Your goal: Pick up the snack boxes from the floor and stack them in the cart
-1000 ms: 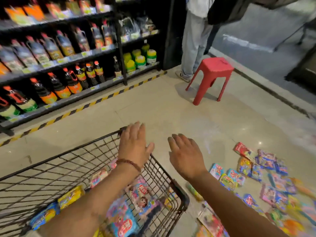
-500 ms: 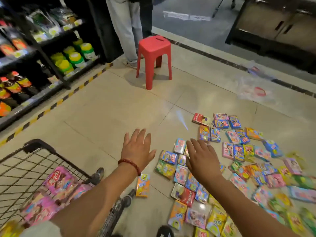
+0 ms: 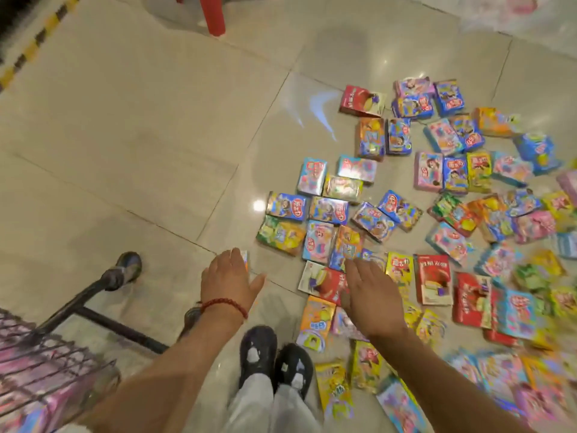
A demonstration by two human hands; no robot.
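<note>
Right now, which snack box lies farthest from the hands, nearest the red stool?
The red box at the pile's top left edge. It lies alone on bare tile; the others up there are blue or pink.

Pale glossy floor tiles (image 3: 131, 126) with thin dark joints catch overhead light, a red plastic stool leg (image 3: 215, 18) stands on them, and left of it runs yellow-black hazard tape (image 3: 34, 48).
</note>
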